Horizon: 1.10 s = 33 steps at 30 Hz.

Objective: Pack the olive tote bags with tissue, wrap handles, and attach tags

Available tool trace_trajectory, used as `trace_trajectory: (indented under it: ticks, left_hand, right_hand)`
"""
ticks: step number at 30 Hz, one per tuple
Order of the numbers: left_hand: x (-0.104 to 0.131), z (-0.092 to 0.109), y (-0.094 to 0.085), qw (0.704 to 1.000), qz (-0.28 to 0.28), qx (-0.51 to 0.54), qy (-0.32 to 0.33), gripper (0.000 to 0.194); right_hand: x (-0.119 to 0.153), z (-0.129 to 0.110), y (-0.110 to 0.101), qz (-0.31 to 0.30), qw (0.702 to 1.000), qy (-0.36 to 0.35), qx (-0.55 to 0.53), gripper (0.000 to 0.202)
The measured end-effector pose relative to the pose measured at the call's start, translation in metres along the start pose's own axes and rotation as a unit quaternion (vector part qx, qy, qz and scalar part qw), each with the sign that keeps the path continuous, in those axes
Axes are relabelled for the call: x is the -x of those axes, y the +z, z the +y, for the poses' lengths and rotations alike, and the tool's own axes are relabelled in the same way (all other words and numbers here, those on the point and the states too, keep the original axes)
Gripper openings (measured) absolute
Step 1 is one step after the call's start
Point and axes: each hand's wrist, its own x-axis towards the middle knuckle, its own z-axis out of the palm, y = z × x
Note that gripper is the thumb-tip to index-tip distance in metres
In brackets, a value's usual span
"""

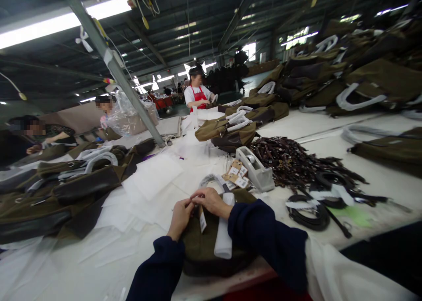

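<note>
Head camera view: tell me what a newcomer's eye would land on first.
First, the two hands meeting at bottom centre: the left hand and right hand pinch a small white tag over an olive bag. Next, the dark heap of straps beside a grey tape dispenser to the right, and piles of olive bags stacked at upper right.

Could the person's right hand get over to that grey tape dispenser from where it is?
Probably yes. The right hand is busy at the olive bag with the left hand, but the tape dispenser sits just beyond it on the white table, with only small paper tags lying between.
</note>
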Motion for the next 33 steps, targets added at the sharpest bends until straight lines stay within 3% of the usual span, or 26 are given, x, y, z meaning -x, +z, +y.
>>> trace_trajectory:
  ticks: [7, 24, 30, 33]
  left_hand:
    - [0.0, -0.001, 0.001, 0.999, 0.001, -0.039, 0.017, 0.031]
    - [0.002, 0.008, 0.001, 0.994, 0.012, -0.095, 0.045, 0.026]
    - [0.01, 0.009, -0.001, 0.994, 0.08, -0.068, 0.016, 0.027]
    - [0.016, 0.012, 0.002, 0.997, 0.048, -0.064, 0.013, 0.023]
  right_hand:
    - [0.0, 0.002, 0.002, 0.022, 1.0, 0.005, -0.022, 0.001]
    - [0.0, -0.001, 0.007, 0.027, 0.994, 0.058, -0.085, 0.004]
    - [0.0, 0.003, 0.006, 0.011, 0.983, 0.144, -0.117, 0.01]
    - [0.0, 0.007, 0.005, -0.011, 0.972, 0.188, -0.139, 0.017]
